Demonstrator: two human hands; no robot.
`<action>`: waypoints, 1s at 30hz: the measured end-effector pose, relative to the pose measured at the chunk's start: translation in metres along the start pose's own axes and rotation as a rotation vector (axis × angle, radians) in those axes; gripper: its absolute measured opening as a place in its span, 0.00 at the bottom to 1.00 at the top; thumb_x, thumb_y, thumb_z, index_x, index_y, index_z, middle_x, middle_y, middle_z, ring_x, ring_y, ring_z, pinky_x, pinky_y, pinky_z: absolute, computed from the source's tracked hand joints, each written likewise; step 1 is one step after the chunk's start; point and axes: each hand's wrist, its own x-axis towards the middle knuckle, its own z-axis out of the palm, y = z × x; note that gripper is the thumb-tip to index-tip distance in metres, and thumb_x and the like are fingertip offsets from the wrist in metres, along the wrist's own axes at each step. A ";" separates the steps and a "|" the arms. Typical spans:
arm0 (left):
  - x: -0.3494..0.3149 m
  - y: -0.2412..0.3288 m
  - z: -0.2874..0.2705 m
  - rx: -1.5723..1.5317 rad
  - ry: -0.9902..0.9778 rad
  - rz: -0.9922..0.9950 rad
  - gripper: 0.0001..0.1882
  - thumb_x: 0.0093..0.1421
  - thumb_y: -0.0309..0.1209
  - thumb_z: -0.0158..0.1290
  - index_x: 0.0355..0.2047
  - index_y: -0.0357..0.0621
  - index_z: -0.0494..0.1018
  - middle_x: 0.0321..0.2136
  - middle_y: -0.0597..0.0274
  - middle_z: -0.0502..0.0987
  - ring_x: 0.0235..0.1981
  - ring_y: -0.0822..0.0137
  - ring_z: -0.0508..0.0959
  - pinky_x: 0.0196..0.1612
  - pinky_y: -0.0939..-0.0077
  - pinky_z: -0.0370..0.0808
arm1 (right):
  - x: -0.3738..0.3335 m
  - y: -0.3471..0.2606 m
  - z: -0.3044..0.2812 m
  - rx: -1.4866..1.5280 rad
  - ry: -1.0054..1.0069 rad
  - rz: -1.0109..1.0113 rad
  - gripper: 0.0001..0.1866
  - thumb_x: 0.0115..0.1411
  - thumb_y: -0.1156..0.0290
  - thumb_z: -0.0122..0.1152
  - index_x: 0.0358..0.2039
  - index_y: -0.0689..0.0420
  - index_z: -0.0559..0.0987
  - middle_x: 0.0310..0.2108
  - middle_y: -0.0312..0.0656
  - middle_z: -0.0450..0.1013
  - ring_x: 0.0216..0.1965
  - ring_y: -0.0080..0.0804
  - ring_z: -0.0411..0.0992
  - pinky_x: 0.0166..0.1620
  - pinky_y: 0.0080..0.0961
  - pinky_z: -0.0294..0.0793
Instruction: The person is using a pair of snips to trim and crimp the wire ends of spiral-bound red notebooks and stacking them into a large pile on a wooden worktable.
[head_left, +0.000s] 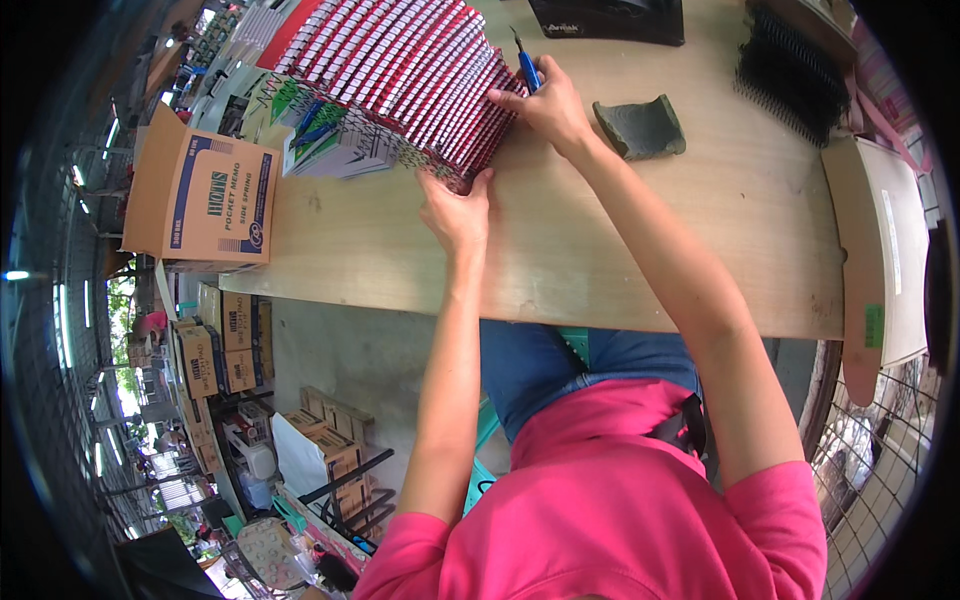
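A tall stack of spiral notebooks, red and white along the bound edges, lies at the far left of the table. Its near end is between the thumb and fingers of my left hand. My right hand is closed round a blue pen-like tool with a thin dark tip pointing away from me. The thumb of that hand reaches to the stack's right side. Just right of my right wrist rests a dark, curved trough-shaped piece. Beside the stack's left side are loose notebooks with white pages.
An open cardboard box stands at the table's left edge. Black wire spirals lie at the far right, beyond a long carton. A black box is at the far side. Cartons are stacked below left.
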 end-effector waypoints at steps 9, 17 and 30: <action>-0.008 -0.022 -0.027 -0.074 -0.096 0.084 0.25 0.53 0.27 0.68 0.48 0.33 0.70 0.36 0.50 0.84 0.33 0.65 0.84 0.38 0.71 0.80 | -0.094 -0.012 -0.036 -1.001 -0.299 -0.438 0.32 0.49 0.50 0.75 0.48 0.55 0.75 0.41 0.41 0.75 0.44 0.43 0.75 0.41 0.50 0.73; -0.006 -0.014 -0.028 0.016 -0.090 0.044 0.21 0.51 0.27 0.71 0.40 0.32 0.74 0.32 0.55 0.85 0.28 0.73 0.80 0.35 0.78 0.78 | -0.092 -0.006 -0.006 -1.106 -0.302 -0.480 0.32 0.52 0.45 0.69 0.48 0.58 0.76 0.44 0.44 0.74 0.48 0.43 0.73 0.42 0.52 0.73; -0.003 -0.018 -0.024 -0.048 -0.099 0.016 0.20 0.53 0.24 0.69 0.41 0.32 0.70 0.31 0.53 0.83 0.30 0.72 0.81 0.35 0.78 0.78 | -0.072 -0.014 -0.005 -1.055 -0.589 -0.414 0.30 0.54 0.44 0.68 0.43 0.60 0.79 0.34 0.48 0.79 0.37 0.49 0.81 0.35 0.41 0.81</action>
